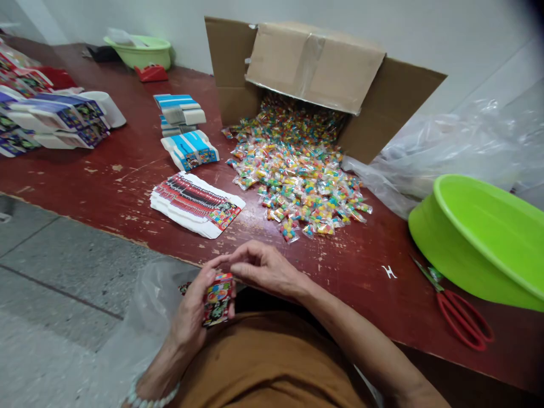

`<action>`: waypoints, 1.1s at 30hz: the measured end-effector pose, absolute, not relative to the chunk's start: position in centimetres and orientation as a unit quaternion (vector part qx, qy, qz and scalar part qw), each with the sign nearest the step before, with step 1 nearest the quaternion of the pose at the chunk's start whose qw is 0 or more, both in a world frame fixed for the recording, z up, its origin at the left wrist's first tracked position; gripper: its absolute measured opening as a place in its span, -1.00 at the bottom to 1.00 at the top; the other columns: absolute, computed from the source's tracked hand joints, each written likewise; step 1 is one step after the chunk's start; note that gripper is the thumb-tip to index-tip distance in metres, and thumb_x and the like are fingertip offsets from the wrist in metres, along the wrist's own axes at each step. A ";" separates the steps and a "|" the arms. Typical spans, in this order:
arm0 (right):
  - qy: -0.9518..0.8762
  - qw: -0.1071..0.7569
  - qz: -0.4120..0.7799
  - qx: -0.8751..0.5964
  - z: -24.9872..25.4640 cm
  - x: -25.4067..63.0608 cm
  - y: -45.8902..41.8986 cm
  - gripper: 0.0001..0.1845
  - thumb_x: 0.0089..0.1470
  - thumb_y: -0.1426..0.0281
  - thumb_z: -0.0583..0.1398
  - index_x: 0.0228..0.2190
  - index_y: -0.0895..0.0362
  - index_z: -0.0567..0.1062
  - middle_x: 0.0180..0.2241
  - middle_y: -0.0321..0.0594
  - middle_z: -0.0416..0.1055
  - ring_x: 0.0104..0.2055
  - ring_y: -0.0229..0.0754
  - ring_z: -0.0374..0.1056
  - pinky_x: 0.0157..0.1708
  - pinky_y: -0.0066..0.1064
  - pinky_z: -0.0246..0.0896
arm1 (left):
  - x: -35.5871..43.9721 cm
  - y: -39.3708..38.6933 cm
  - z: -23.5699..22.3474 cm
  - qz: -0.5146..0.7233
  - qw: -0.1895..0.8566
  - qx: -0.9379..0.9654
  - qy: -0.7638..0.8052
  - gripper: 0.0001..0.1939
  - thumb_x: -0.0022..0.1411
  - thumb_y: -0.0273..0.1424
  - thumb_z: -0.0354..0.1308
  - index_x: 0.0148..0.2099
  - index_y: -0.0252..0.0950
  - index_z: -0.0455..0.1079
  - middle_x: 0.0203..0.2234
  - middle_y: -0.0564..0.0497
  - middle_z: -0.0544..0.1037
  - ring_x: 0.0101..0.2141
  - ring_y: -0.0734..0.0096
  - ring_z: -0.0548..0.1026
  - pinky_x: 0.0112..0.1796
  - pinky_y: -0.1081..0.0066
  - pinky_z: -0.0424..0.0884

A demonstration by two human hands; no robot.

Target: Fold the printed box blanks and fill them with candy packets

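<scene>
My left hand (193, 309) is wrapped round a small red printed candy box (218, 300), held low at the table's front edge. My right hand (263, 269) is bent over the top of that box, its thumb and fingers closed at the upper end. Just beyond lies a fanned stack of flat red-and-white box blanks (191, 204). To its right, a heap of small clear candy packets (301, 181) spills out of a cardboard box (314, 68) lying on its side.
Bundles of blue box blanks (191, 150) and purple ones (63, 116) are at left. Red-handled scissors (463, 320) lie beside a green basin (437, 238) at right. Another green basin (144, 54) and a red tape dispenser (152, 73) stand at the back. A clear plastic bag (140, 317) hangs below my hands.
</scene>
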State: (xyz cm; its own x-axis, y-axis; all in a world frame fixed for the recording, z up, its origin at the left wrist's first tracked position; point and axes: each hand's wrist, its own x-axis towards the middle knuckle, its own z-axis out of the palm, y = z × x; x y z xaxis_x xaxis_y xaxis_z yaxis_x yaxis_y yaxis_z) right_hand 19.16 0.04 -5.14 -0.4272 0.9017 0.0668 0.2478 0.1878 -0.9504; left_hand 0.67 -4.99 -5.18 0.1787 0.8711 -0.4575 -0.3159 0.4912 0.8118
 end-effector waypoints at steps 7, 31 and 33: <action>-0.677 0.250 0.240 -0.650 -4.9 16.6 9.9 -0.50 0.25 0.20 0.24 0.13 0.14 0.35 0.15 0.08 0.30 0.15 0.10 0.34 0.11 -0.04 0.27 | -6.4 -5.3 -9.8 0.370 0.412 0.433 0.711 -0.34 0.12 0.13 0.24 0.15 -0.13 0.39 -0.22 -0.03 0.66 -0.21 0.10 0.60 -0.24 0.28 0.49; -0.532 0.416 0.661 -0.327 -0.4 21.1 1.8 -0.60 -0.02 0.09 0.41 -0.33 0.11 0.47 -0.43 -0.36 0.44 -0.46 -0.35 0.27 -0.44 -0.50 0.21 | 1.3 -2.8 -1.4 0.266 0.857 0.345 0.277 -0.46 -0.02 -0.07 0.48 -0.08 -0.33 0.59 -0.41 -0.08 0.64 -0.43 0.17 0.66 -0.21 0.23 0.56; -0.530 0.423 0.658 -0.327 -0.5 21.1 1.6 -0.62 0.00 0.11 0.41 -0.31 0.11 0.48 -0.37 -0.33 0.47 -0.37 -0.32 0.35 -0.31 -0.45 0.30 | 1.6 -3.1 -1.7 0.282 0.849 0.342 0.286 -0.47 -0.03 -0.13 0.51 -0.07 -0.32 0.59 -0.45 -0.02 0.62 -0.47 0.24 0.65 -0.17 0.21 0.57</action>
State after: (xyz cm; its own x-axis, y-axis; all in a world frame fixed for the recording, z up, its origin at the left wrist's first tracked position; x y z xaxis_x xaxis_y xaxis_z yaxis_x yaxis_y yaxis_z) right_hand 21.05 1.64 -0.53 -0.4275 0.9038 0.0185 -0.2108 -0.0797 -0.9743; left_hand 1.62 -3.12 -1.69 0.6771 0.6754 -0.2922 -0.2840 0.6061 0.7430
